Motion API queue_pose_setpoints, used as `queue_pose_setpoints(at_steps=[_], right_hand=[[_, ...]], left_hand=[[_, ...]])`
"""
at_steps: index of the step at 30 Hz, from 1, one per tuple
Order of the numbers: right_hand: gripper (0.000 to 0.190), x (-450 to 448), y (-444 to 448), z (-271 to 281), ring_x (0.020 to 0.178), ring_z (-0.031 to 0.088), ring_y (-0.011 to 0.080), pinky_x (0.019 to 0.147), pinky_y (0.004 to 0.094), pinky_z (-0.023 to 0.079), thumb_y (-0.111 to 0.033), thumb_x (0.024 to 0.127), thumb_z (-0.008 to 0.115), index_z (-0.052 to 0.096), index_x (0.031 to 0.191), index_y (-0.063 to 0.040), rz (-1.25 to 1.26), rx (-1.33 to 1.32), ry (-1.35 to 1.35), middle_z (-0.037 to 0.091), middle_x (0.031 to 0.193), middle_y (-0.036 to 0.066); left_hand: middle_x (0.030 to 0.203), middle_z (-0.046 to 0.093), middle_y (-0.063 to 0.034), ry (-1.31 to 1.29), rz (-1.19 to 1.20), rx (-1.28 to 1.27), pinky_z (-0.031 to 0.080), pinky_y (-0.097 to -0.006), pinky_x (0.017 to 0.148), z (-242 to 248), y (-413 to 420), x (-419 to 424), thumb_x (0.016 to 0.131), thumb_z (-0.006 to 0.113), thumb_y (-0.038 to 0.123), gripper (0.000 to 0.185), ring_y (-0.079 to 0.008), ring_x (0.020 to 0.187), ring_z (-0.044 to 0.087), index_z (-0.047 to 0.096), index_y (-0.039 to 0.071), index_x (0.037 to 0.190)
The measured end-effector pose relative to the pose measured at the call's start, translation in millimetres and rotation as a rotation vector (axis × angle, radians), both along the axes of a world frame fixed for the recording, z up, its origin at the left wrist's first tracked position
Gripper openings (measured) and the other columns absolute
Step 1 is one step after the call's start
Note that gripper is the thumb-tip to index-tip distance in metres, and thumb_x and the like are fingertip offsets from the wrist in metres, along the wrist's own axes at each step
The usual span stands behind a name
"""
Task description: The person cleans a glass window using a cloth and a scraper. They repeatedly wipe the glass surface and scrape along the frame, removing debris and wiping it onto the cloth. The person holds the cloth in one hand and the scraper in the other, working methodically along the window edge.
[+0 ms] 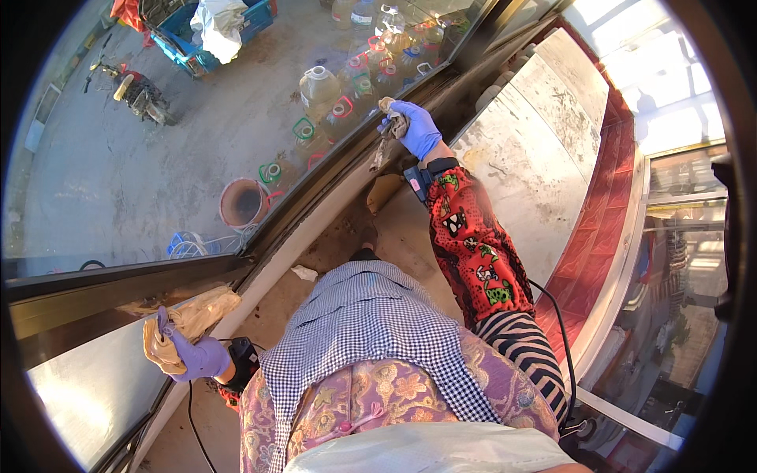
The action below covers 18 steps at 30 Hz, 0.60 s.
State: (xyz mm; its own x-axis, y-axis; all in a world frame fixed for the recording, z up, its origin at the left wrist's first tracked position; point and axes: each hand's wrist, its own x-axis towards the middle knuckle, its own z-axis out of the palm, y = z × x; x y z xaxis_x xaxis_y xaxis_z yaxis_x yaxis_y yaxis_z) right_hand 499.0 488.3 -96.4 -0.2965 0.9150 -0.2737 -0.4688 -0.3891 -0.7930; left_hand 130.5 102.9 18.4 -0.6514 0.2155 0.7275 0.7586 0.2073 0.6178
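Observation:
My left hand [201,358], in a purple glove, grips a folded tan cloth [207,310] beside the lower metal panel of a window wall. My right hand [421,127], gloved the same way, is closed around a crumpled, dirty grey rag [397,125]. That rag is at the dark window frame [313,171], by the lower edge of a large glass pane [177,195]; whether it touches the frame I cannot tell. A pale sill [290,236] runs below the frame. Dark devices are strapped at both my wrists, with black cables nearby.
Beyond the glass stand several plastic jugs [319,91], a bucket [243,203], a motorcycle [139,94] and a blue cargo bed [189,41]. To my right is a stained pale board [532,142] above red tiles [597,219]. A cardboard piece [384,192] leans below the sill.

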Motion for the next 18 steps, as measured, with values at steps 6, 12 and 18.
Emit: queue_pose_setpoints(at_steps=[6, 12, 18], right_hand=[[0.018, 130, 94, -17, 0.068, 0.062, 0.0200, 0.064, 0.0389, 0.057, -0.007, 0.090, 0.060, 0.065, 0.105, 0.002, -0.124, -0.007, -0.208, 0.064, 0.084, 0.007], [0.016, 208, 161, -50, 0.048, 0.052, 0.0169, 0.045, 0.0315, 0.041, -0.017, 0.084, 0.073, 0.067, 0.079, -0.003, -0.263, -0.039, -0.494, 0.057, 0.061, 0.004], [0.014, 236, 215, -72, 0.048, 0.050, 0.0121, 0.045, 0.0272, 0.038, -0.015, 0.083, 0.075, 0.070, 0.085, -0.003, -0.321, 0.029, -0.759, 0.060, 0.064, 0.002]], left_hand=[[0.108, 0.070, -0.0103, 0.495, 0.237, -0.350, 0.059, -0.0304, 0.074, 12, 13, 5, 0.091, 0.060, 0.006, 0.022, -0.0233, 0.089, 0.070, 0.071, 0.004, 0.110], [0.112, 0.069, -0.0101, 0.570, 0.491, -0.487, 0.056, -0.0351, 0.076, 10, 13, 7, 0.087, 0.061, 0.009, 0.026, -0.0270, 0.094, 0.068, 0.071, 0.011, 0.111], [0.106, 0.069, -0.0099, 0.648, 0.581, -0.578, 0.057, -0.0344, 0.073, 18, 20, 14, 0.091, 0.058, 0.008, 0.017, -0.0281, 0.091, 0.068, 0.069, 0.005, 0.103]])
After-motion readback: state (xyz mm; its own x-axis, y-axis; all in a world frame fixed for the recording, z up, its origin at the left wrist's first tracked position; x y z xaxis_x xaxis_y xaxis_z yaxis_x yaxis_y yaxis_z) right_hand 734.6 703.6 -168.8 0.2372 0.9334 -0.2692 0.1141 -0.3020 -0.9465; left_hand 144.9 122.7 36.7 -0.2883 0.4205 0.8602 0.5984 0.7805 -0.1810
